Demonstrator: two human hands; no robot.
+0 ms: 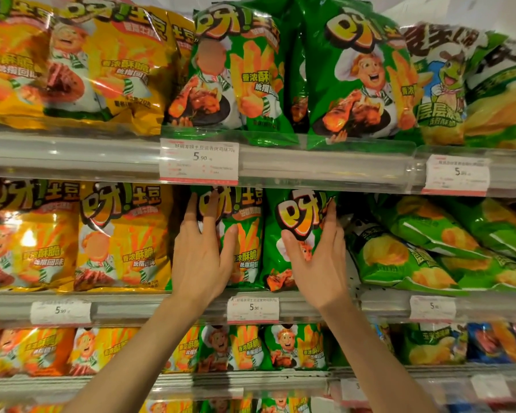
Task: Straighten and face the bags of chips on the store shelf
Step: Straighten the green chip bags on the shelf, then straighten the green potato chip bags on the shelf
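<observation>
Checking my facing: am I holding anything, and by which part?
No clear grip: left hand presses the left green foil chip bag, upper front; right hand presses the right green foil chip bag, right edge.

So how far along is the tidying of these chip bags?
Looks done: the yellow bags stand upright, fronts out. In hand: the left hand lies on one green bag, the right hand on a slightly tilted green bag. Left to do: the light green bags beside them lie slumped sideways.
</observation>
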